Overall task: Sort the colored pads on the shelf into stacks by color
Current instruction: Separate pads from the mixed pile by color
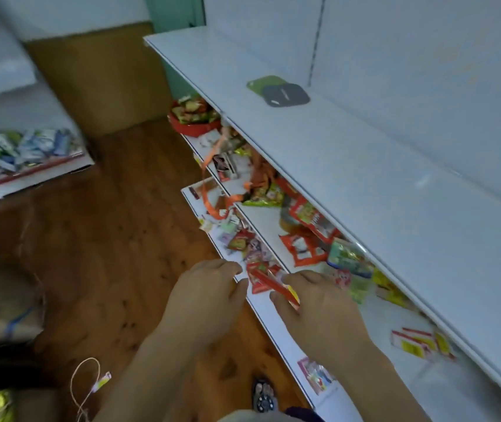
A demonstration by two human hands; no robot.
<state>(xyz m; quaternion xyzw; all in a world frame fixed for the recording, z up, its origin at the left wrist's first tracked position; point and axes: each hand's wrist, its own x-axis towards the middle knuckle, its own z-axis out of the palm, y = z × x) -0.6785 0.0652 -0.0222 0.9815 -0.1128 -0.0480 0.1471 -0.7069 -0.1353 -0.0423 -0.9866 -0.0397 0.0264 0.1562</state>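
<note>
A green pad (262, 83) lies flat on the white top shelf (365, 184), far from my hands. A dark grey pad (285, 95) partly overlaps its right side. Low in the view, my right hand (319, 309) grips a thin red pad (269, 283) seen edge-on, with a yellow edge (293, 292) showing beside my fingers. My left hand (206, 300) hovers just left of the red pad's end with its fingers loosely curled and nothing in them. Both hands are in front of the lower shelves, below the top shelf's front edge.
The lower shelves (261, 220) are strewn with snack packets and orange ribbon (209, 166). A red basket of packets (194, 117) stands at the far end. A low display of packets (17, 156) is at left across the wooden floor (115, 239).
</note>
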